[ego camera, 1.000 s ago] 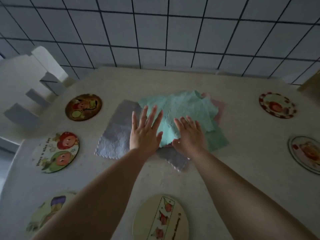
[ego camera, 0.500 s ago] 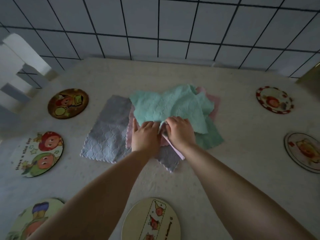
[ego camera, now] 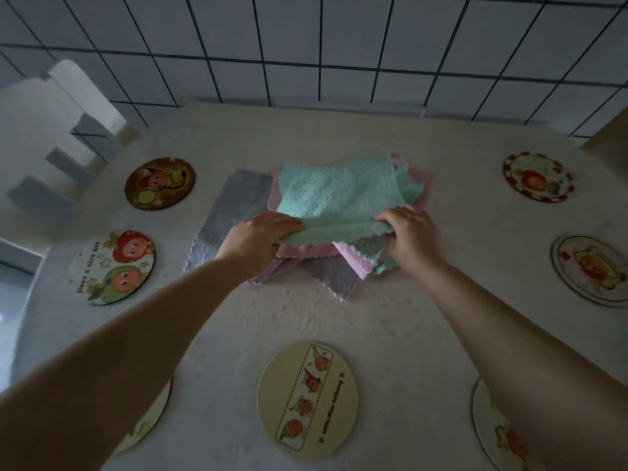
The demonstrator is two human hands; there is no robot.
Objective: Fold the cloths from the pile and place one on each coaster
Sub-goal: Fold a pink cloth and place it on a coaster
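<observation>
Beyond my hands a pale speckled table (ego camera: 306, 321) runs to a wall of white tiles (ego camera: 339, 45) with dark grout. My left hand (ego camera: 253, 241) and right hand (ego camera: 413, 237) each pinch a near corner of the mint cloth (ego camera: 336, 195), fingers curled round its edge; it stretches between them atop the pile (ego camera: 316, 256) of pink and grey cloths. Its weave looks waffled, edges scalloped. Round coasters (ego camera: 307, 399) ring my grip on either side and nearer me.
</observation>
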